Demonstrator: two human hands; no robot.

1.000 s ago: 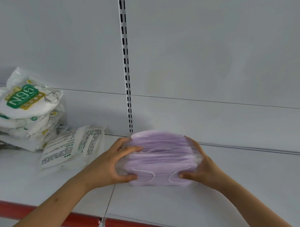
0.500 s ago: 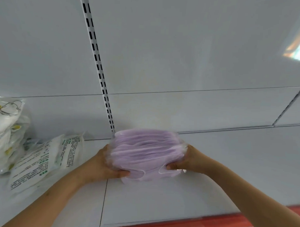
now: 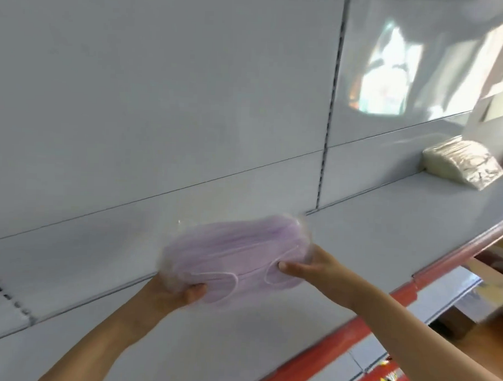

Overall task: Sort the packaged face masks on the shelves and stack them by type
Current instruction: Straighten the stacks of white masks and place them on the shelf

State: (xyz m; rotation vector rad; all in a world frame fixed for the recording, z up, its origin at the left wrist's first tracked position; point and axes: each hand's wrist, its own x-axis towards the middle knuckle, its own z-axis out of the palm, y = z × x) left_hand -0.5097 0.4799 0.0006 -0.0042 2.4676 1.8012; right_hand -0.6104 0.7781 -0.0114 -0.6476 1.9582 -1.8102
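A clear-wrapped pack of purple face masks (image 3: 231,252) is held above the grey shelf (image 3: 385,240), tilted with its right end higher. My left hand (image 3: 172,294) grips its lower left end, thumb on the front. My right hand (image 3: 313,268) grips its right end, thumb pressed on the front face. A pack of cream-white masks (image 3: 462,165) in clear wrap lies on the same shelf at the far right. The picture is blurred by motion.
The shelf has a red front strip (image 3: 339,336) and a grey back panel with a slotted upright (image 3: 330,113). A second slotted upright (image 3: 10,298) shows at the lower left. Cardboard boxes (image 3: 468,317) sit below at the right.
The view has swung to the right and the purple pack has moved right along the shelf in both hands. The N95 packs at the left have left the view; the cream-white pack has appeared.
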